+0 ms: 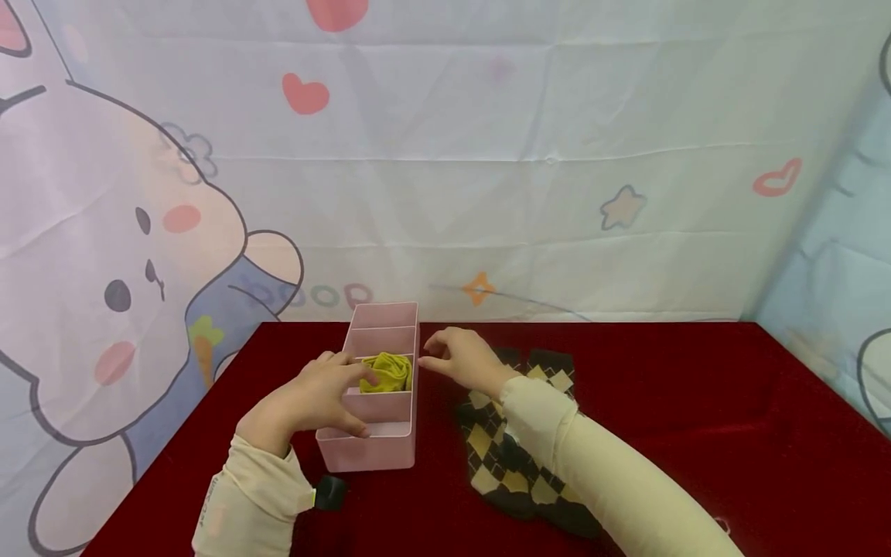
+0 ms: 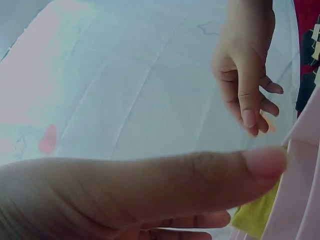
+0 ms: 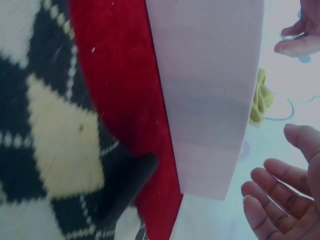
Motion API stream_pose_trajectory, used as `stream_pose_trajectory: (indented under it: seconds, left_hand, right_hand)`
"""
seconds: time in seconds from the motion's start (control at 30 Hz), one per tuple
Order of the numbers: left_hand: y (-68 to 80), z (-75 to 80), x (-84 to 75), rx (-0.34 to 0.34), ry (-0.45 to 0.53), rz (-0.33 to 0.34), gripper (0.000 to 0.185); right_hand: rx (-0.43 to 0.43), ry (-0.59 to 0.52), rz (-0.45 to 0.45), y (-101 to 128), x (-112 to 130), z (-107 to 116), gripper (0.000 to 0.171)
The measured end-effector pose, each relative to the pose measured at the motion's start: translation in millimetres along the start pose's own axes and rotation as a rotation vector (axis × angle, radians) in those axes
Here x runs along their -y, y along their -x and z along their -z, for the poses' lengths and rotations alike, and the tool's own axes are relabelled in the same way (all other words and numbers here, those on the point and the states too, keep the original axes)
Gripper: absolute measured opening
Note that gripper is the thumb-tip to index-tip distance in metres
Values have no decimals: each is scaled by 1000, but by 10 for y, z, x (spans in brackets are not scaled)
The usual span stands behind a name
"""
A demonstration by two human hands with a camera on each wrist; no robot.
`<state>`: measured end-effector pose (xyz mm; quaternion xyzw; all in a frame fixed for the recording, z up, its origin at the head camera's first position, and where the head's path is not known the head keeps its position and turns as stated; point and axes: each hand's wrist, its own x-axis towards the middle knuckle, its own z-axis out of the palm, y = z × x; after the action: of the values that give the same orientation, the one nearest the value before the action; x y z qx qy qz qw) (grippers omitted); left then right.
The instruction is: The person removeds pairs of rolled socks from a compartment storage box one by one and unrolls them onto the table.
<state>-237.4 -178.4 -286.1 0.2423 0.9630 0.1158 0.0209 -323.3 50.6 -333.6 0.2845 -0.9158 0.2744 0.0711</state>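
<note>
- Left and far: a pale curtain with a large rabbit printed on its left part; it stands behind the table, whose red cloth ends at a straight far edge; a strip of that cloth runs between the table's slanting left edge and the left arm.
- Left hand: over the near left side of the box, fingers spread and thumb held wide of them; a fingertip lies over the cloth in the head view, and whether it touches I cannot tell; its cream sleeve has a small black block at the cuff, just beside the box's near left corner.
- Pink box: upright, left of the table's middle, its long side running near to far; raised dividers and outer walls stand around each compartment.
- Yellow-green cloth: bunched in the compartment just beyond the nearest one, showing above the rim in the right wrist view.
- Right hand: just beside the box's right wall, fingers loosely bent, thumb and fingers moderately apart.
- Patterned socks: right of the box across a red gap; partly hidden by the right sleeve; beyond, red cloth stretches to the table's right edge.
</note>
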Motion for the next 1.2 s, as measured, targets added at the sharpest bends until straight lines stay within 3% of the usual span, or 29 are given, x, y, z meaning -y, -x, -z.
stream_pose_trajectory:
  seconds: [0.23,0.77,1.2]
  left_hand:
    - [31,-11,78,63,54,48,63]
    - [55,-118,213,111,95,147,59]
    - [31,-115,244,118,71,131,57]
  right_hand:
    - [36,27,30,-104,146,-76,36]
    - [148,192,-66,-168,350,-286,46]
    - [149,164,-96,-173,387,-350,39]
